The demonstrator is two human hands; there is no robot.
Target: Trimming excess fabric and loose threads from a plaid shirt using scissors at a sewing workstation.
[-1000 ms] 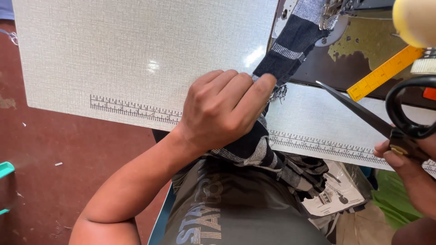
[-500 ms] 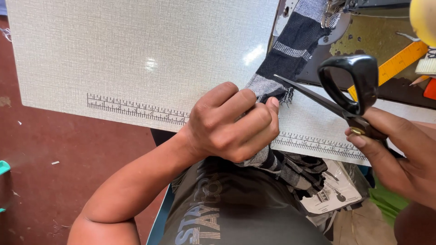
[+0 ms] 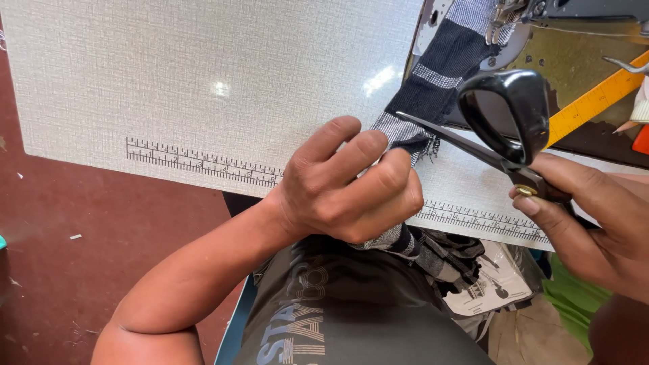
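i see my left hand (image 3: 348, 182) pinching the striped cloth (image 3: 439, 74) on the worktop (image 3: 203, 81); its length runs toward 1 o'clock. my right hand (image 3: 595, 216), nearer its frayed edge, grips black scissors (image 3: 500, 128) at 3 o'clock.

Two hands (left (image 3: 345, 186), right (image 3: 595, 223)), one scissors (image 3: 503, 128)

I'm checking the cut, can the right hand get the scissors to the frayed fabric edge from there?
Probably yes. The right hand holds the scissors with the blade tips already by the frayed fabric edge, which the left hand pinches; nothing lies between.
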